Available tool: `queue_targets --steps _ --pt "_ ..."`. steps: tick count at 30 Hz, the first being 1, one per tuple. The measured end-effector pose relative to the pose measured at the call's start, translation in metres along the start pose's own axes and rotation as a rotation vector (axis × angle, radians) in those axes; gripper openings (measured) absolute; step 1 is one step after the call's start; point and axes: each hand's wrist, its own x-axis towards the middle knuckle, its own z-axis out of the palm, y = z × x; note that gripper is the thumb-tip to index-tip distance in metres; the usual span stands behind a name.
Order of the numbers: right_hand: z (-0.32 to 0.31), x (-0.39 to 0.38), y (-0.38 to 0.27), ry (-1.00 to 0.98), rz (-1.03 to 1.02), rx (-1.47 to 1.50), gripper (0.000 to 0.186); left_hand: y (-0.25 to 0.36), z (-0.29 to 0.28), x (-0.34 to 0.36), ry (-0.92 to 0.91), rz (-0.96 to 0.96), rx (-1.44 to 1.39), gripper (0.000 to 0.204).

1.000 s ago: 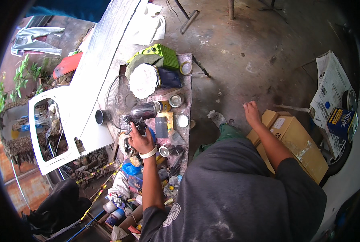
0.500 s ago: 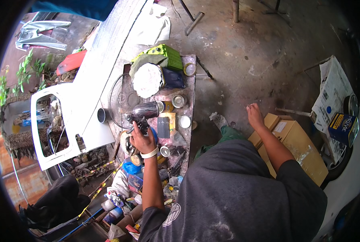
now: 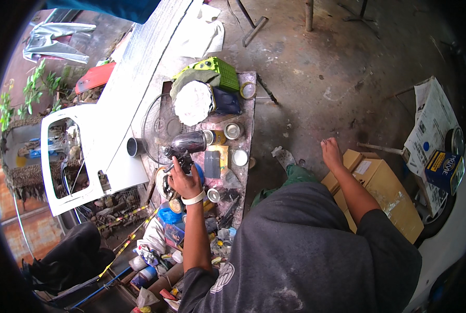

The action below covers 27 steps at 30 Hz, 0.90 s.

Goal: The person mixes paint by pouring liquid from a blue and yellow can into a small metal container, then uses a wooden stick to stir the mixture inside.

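Observation:
My left hand [image 3: 185, 181], with a white band at the wrist, is closed on a dark spray gun [image 3: 180, 160] above the cluttered table. Its dark cup [image 3: 189, 141] lies on its side over a round wire fan guard [image 3: 157, 125]. A small black cup [image 3: 134, 147] stands to the left, and open cans [image 3: 233, 131] stand to the right. My right hand [image 3: 331, 151] is held out over the floor, beside a cardboard box [image 3: 381, 190]. Its fingers are curled together; whether anything small is in them cannot be made out.
A white car door [image 3: 94, 156] lies left of the table. A green crate [image 3: 223, 75] and a white-topped container [image 3: 193, 103] are at the table's far end. On the right, a blue tin [image 3: 444, 169] stands on newspaper [image 3: 428, 117]. Bottles and rags pile up at lower left.
The view has shifted very slightly. Both hands hold nearly the same positions, and the spray gun stays in my left hand.

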Motion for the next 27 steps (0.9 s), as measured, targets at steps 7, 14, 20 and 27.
queue_targets --steps 7,14,20,27 --pt "-0.004 -0.003 0.001 -0.029 0.028 -0.046 0.033 0.003 -0.003 0.000 0.026 0.007 -0.019 0.079" --pt "-0.008 -0.004 -0.002 -0.045 0.079 -0.098 0.036 0.005 -0.005 -0.001 0.049 0.020 -0.042 0.079" --pt "-0.006 -0.005 0.005 -0.017 0.038 -0.093 0.034 0.002 -0.005 -0.003 0.058 0.018 -0.026 0.079" --pt "-0.009 -0.006 -0.002 -0.028 0.035 -0.081 0.033 0.005 -0.008 -0.004 0.078 -0.012 -0.043 0.080"
